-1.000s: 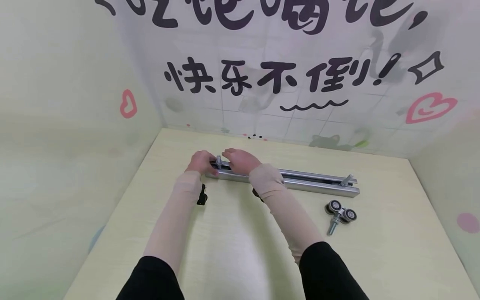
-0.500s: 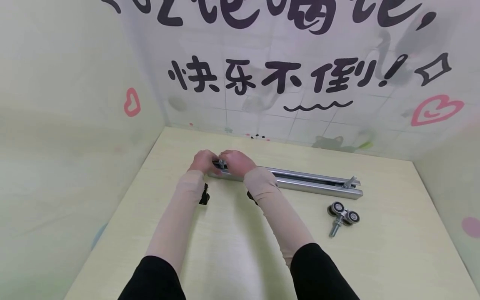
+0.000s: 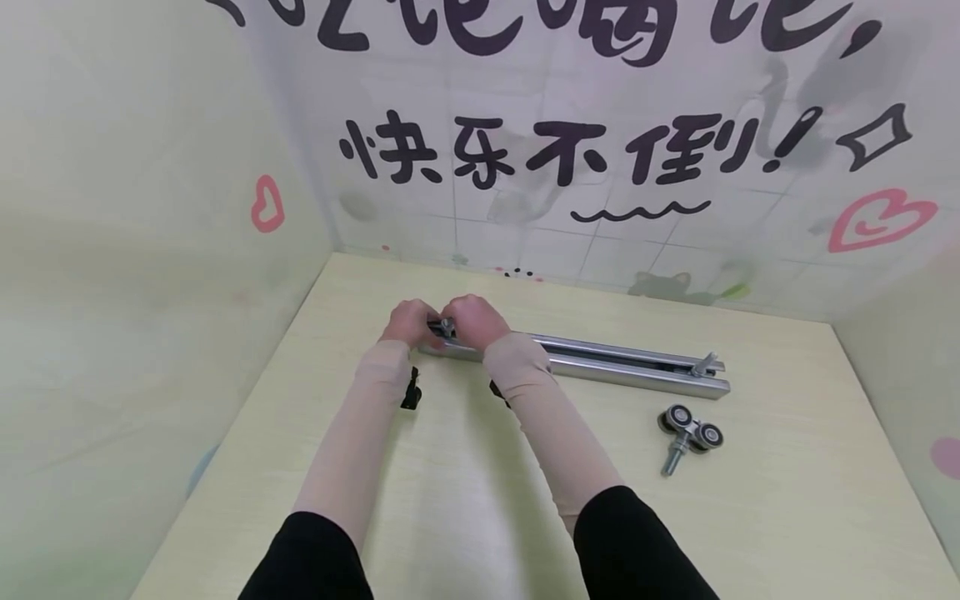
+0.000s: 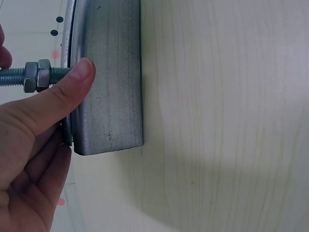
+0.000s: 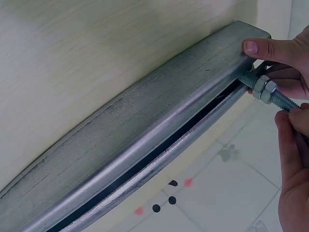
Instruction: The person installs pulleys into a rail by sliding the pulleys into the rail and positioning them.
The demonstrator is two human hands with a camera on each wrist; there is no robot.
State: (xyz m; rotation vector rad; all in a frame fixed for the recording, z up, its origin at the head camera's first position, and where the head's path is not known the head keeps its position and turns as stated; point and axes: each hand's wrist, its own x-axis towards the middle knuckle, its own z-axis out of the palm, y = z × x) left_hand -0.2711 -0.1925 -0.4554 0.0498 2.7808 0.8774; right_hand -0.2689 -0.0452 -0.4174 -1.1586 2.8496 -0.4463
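Note:
A silver slotted metal rail (image 3: 630, 372) lies across the table. At its left end my left hand (image 3: 408, 323) grips it, with the thumb (image 4: 79, 77) flat on the side wall and the other fingers behind. A threaded bolt with two hex nuts (image 4: 37, 76) sticks up out of the slot there. My right hand (image 3: 476, 321) pinches the tip of that bolt (image 5: 282, 101) between thumb and finger. Whatever carries the bolt inside the rail is hidden. Another bolt (image 3: 703, 364) leans out of the slot at the rail's right end.
A loose roller trolley (image 3: 692, 429) with black-rimmed wheels and its own bolt lies on the table (image 3: 810, 500), in front of the rail's right end. A printed wall sheet (image 3: 525, 242) rises behind the table, with side walls at left and right.
My right hand has moved left from beside the bolt and closed its fingers on the tip. My left hand keeps its hold on the rail. The head view has shifted slightly.

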